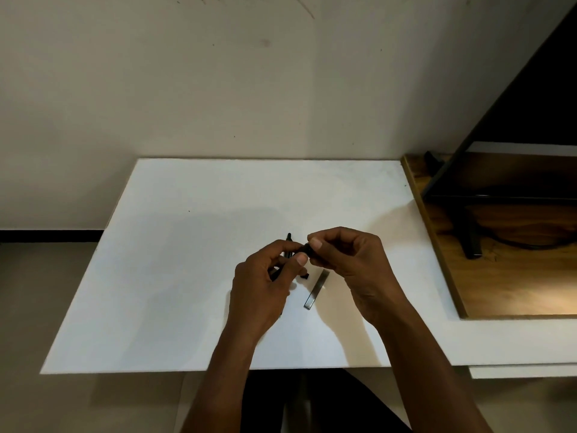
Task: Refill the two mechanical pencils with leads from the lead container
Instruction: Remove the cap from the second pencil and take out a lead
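My left hand [265,282] and my right hand [349,260] meet above the middle of the white table [175,276]. Between their fingertips they pinch a short black part [304,247], which looks like the end of a black mechanical pencil; most of it is hidden. Another black pencil [288,242] pokes out beyond my left fingers, its lower length covered by that hand. Just below the hands, a small black piece [304,276] lies on the table. The grey, flat lead container [317,289] lies slanted beside it, under my right wrist.
A wooden board [512,276] lies along the table's right side with a black stand [471,235] and dark frame on it. The wall rises behind the table. My dark-clothed lap shows below the front edge.
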Demonstrator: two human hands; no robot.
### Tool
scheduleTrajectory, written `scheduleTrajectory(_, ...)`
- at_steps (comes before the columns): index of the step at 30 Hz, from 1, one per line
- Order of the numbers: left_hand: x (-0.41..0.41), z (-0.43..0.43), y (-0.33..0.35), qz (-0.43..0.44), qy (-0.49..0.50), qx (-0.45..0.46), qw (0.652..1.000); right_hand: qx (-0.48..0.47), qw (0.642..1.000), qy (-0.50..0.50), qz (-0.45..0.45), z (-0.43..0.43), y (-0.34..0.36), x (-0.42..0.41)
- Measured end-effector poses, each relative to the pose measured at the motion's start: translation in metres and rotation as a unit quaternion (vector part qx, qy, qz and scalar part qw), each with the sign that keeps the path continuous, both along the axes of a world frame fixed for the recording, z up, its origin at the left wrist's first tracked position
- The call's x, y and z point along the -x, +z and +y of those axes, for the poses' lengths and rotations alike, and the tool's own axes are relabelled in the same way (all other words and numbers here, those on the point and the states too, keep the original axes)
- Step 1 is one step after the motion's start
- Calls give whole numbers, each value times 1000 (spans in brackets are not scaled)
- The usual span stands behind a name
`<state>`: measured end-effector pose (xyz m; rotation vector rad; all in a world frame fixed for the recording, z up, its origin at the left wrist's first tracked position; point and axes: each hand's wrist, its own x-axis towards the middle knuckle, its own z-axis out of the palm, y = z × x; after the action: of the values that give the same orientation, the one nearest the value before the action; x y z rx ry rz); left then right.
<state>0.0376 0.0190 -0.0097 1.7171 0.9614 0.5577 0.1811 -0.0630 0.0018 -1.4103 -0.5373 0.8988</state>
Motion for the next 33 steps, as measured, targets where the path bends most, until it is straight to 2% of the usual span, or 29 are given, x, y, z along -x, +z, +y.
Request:
scheduleTrajectory(3,0,0,-1,12,4,-16,1000,23,999,-2,-40,1,-5,2)
scheduleTrajectory(8,2,1,-2,54,1,-39,998,43,998,-11,-33,0,-11,5)
scheduleTrajectory(14,5,3,-3,41,8,-18,999,0,995,-80,63,-1,-10,3)
scheduleTrajectory(16,5,2,-4,42,7,-13,999,14,993,-117,11,-2,-10,-3)
scheduleTrajectory(18,3,0,-5,34,11,-2,999,60,981,-165,-88,-4,-11,-10)
scheduleTrajectory(20,1,0,-6,26,18,8,999,124,946,-184,-234,-8,-16,-17)
scheduleTrajectory(22,2,0,-7,26,20,12,999,171,913,-158,-335,-10,-21,-21)
scheduleTrajectory(29,4,3,-11,29,23,8,999,205,847,-92,-482,-6,-34,-13)
scheduleTrajectory(33,3,3,-11,33,26,6,999,203,840,-92,-494,-5,-34,-12)
